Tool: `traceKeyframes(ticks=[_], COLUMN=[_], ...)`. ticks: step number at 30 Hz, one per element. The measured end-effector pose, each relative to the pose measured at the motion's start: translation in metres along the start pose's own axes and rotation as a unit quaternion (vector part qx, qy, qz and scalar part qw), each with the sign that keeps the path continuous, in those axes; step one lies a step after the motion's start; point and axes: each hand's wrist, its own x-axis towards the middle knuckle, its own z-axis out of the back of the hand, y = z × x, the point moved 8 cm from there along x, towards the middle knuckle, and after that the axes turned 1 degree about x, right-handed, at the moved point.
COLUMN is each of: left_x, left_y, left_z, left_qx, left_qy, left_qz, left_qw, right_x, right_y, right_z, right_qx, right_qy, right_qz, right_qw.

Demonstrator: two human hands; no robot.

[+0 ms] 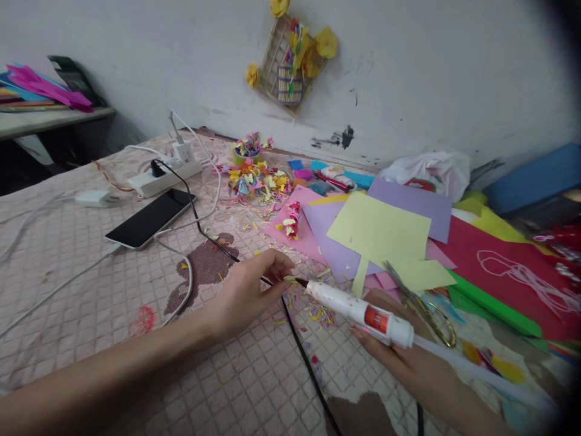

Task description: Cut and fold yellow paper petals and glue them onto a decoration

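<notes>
My right hand [403, 357] is wrapped round a white hot glue gun [349, 309] with an orange-red trigger and a clear glue stick out of its back. Its dark nozzle points left, at my left hand [254, 290]. There, thumb and fingertips pinch a small pale-yellow paper piece [289, 278], right at the nozzle tip. Beyond the hands, a small red paper roll [293, 221] with yellow bits on it rests on pink paper. Gold-handled scissors [426, 309] lie beside my right hand, near a pale-yellow paper sheet [381, 227].
A phone [152, 218] and a white power strip [166, 178] with cables lie at left. A black cord [299, 339] runs under the hands. A heap of paper scraps [258, 181] sits before a small green pot [247, 156]. Red paper [494, 266] with white string is at right.
</notes>
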Motion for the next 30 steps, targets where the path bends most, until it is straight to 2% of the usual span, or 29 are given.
traceKeyframes(ticks=[3, 8, 20, 30], left_x=[0.000, 0.000, 0.000, 0.001], left_y=[0.000, 0.001, 0.001, 0.000], left_z=[0.000, 0.000, 0.000, 0.001], left_qx=[-0.001, 0.002, 0.001, -0.008], left_qy=[0.000, -0.003, -0.007, -0.001], left_qz=[0.000, -0.001, 0.000, 0.014], left_qw=[1.000, 1.000, 1.000, 1.000], right_x=[0.002, -0.005, -0.008, -0.007], right_y=[0.005, 0.002, -0.002, 0.000], right_z=[0.001, 0.001, -0.009, -0.006], right_qx=[0.007, -0.019, -0.075, -0.049], right_qy=[0.005, -0.021, -0.008, -0.029], right_qz=[0.008, 0.006, 0.029, 0.027], right_qw=[1.000, 1.000, 0.997, 0.998])
